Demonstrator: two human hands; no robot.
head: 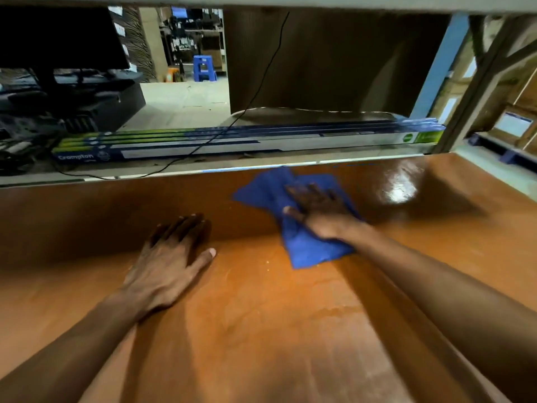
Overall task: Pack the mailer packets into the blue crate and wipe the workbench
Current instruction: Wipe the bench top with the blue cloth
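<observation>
A crumpled blue cloth [308, 248] lies on the glossy brown workbench [261, 330], toward its far middle. My right hand [316, 210] presses flat on the cloth with its fingers spread and straight. My left hand [171, 257] rests palm down on the bare bench to the left of the cloth, fingers extended. No mailer packets and no blue crate are in view.
Long blue and green Crompton boxes [232, 141] lie along a ledge behind the bench, with a black cable [252, 100] draped over them. A dark monitor [58, 39] stands at the far left. A metal frame post [476, 88] rises at the right. A shelf edge [290, 1] hangs overhead.
</observation>
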